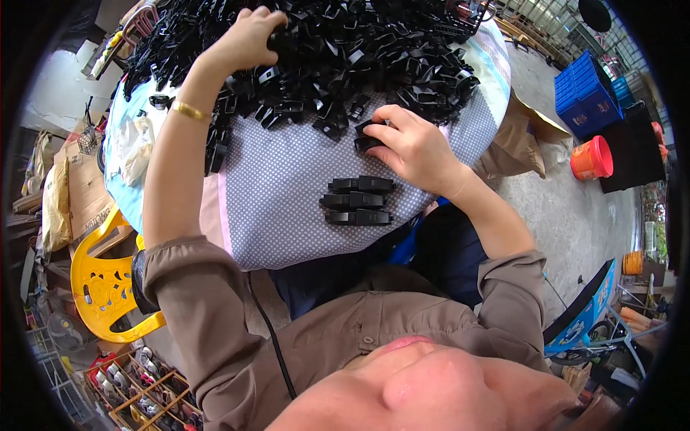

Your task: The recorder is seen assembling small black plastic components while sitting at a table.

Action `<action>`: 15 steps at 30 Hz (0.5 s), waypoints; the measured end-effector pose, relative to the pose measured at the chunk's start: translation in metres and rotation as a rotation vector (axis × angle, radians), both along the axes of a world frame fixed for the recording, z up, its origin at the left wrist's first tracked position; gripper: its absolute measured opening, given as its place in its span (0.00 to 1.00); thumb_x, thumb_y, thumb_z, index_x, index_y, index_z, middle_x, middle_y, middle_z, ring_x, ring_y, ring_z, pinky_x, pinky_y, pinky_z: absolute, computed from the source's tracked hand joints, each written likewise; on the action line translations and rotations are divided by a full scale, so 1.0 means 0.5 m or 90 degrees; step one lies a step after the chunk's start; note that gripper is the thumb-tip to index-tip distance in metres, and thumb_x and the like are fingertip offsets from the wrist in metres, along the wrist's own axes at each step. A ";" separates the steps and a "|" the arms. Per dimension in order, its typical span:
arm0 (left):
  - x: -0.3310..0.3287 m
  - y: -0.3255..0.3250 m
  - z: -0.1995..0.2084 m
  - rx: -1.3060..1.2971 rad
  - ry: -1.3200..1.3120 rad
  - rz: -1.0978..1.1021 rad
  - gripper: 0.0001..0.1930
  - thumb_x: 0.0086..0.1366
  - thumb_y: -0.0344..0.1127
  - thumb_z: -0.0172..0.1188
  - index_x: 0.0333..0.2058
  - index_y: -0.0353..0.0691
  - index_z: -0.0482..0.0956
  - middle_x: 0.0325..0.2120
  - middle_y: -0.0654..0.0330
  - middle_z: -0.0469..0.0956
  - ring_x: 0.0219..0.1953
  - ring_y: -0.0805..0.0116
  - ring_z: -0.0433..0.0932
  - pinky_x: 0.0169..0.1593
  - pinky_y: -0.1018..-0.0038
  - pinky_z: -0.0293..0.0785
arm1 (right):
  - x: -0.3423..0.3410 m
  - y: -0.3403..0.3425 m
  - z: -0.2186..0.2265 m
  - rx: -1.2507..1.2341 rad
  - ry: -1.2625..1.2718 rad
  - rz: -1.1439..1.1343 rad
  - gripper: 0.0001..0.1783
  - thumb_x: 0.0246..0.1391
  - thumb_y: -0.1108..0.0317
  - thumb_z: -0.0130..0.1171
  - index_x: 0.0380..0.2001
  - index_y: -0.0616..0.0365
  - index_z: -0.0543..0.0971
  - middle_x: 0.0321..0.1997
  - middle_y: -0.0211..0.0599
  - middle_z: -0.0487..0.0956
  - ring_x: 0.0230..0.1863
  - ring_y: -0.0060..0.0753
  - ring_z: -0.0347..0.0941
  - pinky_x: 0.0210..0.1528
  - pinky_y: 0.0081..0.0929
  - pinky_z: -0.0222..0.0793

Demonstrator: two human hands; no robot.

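A large heap of small black plastic parts [338,57] covers the far side of the cloth-covered table [273,208]. My left hand [248,42] reaches over the heap at the far left, its fingers apart and curved down over the parts. Nearer the middle, my right hand [415,147] pinches a black plastic part [364,136] between thumb and fingers, just in front of the heap's near edge. Closer to me, three long black plastic pieces [358,201] lie side by side in a small stack of rows on the dotted cloth.
On the table's left lies a clear plastic bag [136,151]. A yellow plastic chair [108,287] stands left of me. To the right are a brown paper sack [521,140], a red bucket [592,158] and blue crates [586,93] on the concrete floor.
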State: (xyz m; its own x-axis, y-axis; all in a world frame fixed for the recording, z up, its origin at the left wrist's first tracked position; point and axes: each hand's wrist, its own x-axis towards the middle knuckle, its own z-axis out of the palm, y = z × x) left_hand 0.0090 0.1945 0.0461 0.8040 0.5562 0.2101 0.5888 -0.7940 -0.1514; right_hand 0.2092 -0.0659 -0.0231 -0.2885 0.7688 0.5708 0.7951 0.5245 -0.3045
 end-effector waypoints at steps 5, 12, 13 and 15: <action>-0.039 -0.083 -0.038 0.025 -0.090 -0.077 0.28 0.50 0.23 0.62 0.53 0.41 0.73 0.52 0.53 0.70 0.55 0.52 0.68 0.61 0.64 0.68 | -0.003 -0.002 -0.001 0.050 -0.051 0.012 0.17 0.43 0.69 0.68 0.39 0.57 0.79 0.41 0.35 0.75 0.39 0.37 0.75 0.39 0.29 0.74; -0.073 -0.154 -0.096 0.077 -0.296 -0.078 0.39 0.51 0.17 0.63 0.62 0.49 0.64 0.62 0.47 0.56 0.55 0.49 0.69 0.55 0.60 0.73 | -0.004 -0.005 0.009 -0.034 -0.061 -0.001 0.16 0.45 0.70 0.67 0.40 0.57 0.80 0.37 0.34 0.75 0.36 0.36 0.74 0.37 0.29 0.73; -0.081 -0.159 -0.100 0.086 -0.331 -0.066 0.38 0.51 0.18 0.63 0.61 0.49 0.64 0.62 0.47 0.57 0.55 0.49 0.69 0.55 0.61 0.73 | -0.005 -0.006 0.010 -0.044 -0.049 -0.001 0.15 0.45 0.71 0.67 0.39 0.57 0.80 0.38 0.34 0.75 0.37 0.36 0.75 0.37 0.28 0.73; -0.091 -0.174 -0.099 0.103 -0.381 -0.067 0.37 0.51 0.20 0.65 0.60 0.48 0.66 0.59 0.49 0.61 0.53 0.51 0.70 0.53 0.63 0.74 | -0.007 -0.006 0.014 -0.025 -0.041 0.003 0.15 0.44 0.72 0.66 0.38 0.57 0.79 0.40 0.35 0.76 0.37 0.36 0.75 0.38 0.28 0.74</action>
State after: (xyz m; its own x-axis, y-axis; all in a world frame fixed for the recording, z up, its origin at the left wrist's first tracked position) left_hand -0.0366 0.1077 -0.0032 0.5697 0.4037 0.7159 0.5290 -0.8467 0.0565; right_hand 0.2059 -0.0691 -0.0163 -0.3274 0.7885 0.5206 0.8111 0.5172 -0.2732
